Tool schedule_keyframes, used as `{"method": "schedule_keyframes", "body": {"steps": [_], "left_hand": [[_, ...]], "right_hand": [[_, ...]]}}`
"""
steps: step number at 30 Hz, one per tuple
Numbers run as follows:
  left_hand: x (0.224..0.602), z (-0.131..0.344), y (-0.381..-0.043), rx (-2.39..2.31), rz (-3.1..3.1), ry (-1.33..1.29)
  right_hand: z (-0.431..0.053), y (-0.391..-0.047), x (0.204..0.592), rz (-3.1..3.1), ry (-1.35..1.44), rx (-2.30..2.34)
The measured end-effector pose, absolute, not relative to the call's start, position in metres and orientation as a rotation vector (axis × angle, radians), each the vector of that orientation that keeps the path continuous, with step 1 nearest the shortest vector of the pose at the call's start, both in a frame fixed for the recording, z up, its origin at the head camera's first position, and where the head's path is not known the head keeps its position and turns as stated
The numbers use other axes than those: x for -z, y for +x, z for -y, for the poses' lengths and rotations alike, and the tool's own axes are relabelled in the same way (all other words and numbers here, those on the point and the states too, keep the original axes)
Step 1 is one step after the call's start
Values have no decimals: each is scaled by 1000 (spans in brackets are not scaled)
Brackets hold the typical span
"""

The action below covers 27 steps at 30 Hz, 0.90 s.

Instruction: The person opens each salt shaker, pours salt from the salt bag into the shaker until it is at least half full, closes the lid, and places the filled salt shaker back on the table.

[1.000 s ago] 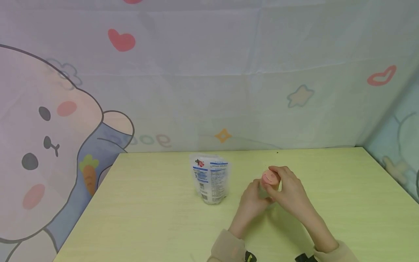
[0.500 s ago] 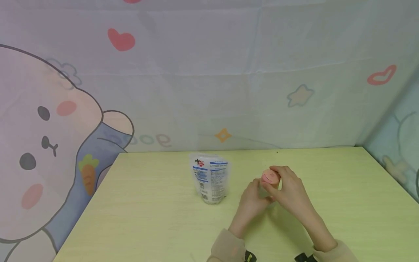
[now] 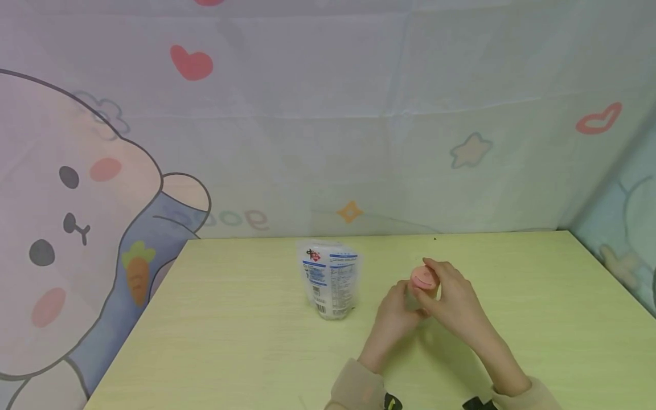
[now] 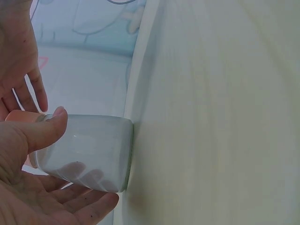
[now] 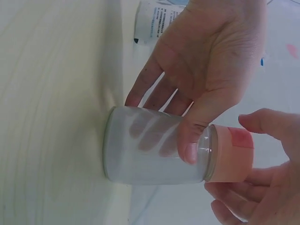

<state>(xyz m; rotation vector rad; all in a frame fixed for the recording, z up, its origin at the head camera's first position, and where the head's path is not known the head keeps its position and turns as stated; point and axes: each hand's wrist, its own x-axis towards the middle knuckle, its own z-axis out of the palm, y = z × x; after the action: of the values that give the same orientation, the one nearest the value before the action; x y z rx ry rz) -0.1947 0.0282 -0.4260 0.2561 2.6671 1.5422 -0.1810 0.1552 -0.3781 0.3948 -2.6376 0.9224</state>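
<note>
two hands (image 3: pixel 396 314) (image 3: pixel 458 303) grasping jar (image 5: pixel 145 164) and pink lid (image 5: pixel 232 158), curved line (image 3: pixel 424 282) (head view only)

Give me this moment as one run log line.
left hand: holds jar; right hand: grips pink lid; jar: upright, lid on; bag: on table, left of hands

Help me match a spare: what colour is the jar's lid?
The lid is pinkish orange with a redder patch; the right wrist view shows it best.
</note>
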Motion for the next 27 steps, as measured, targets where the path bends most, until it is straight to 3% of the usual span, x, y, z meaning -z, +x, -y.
{"method": "schedule_keyframes", "body": {"steps": [6,27], "left_hand": [[426,-29,-196,-1530,-2678,234],[425,-29,-195,-1523,-2677,239]], "right_hand": [[-156,-182,382,2631,317,-943],[-157,-182,378,2639,446,-948]]}}
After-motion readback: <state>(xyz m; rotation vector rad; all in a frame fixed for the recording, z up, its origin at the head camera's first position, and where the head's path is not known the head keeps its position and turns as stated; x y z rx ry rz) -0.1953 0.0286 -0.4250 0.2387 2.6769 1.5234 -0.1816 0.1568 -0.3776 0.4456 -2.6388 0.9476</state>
